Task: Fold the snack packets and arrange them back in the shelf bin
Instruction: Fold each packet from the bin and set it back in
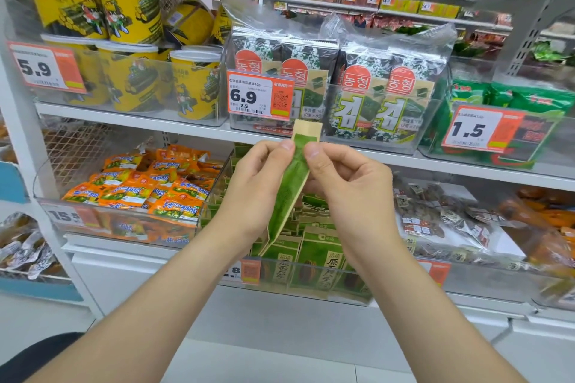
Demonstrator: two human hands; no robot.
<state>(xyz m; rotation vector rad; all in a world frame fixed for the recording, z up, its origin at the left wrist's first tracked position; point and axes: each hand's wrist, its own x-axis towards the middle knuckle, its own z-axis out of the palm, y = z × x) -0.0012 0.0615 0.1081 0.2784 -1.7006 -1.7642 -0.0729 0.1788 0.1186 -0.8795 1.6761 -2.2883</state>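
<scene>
A long green and tan snack packet (291, 186) stands almost upright in front of the shelves, folded narrow along its length. My left hand (259, 185) pinches its upper left edge with thumb and fingers. My right hand (348, 186) pinches the upper right edge, thumb tip near the top. Just behind and below the hands sits a clear shelf bin (314, 286) holding several more green packets of the same kind, some upright at the front, others lying loose.
Left of that bin, a clear bin of orange packets (146, 193). To its right, a bin of clear bagged snacks (448, 221). The shelf above carries yellow cups (130, 78), seaweed packs (367, 93) and green packs (504, 102), with price tags on the fronts.
</scene>
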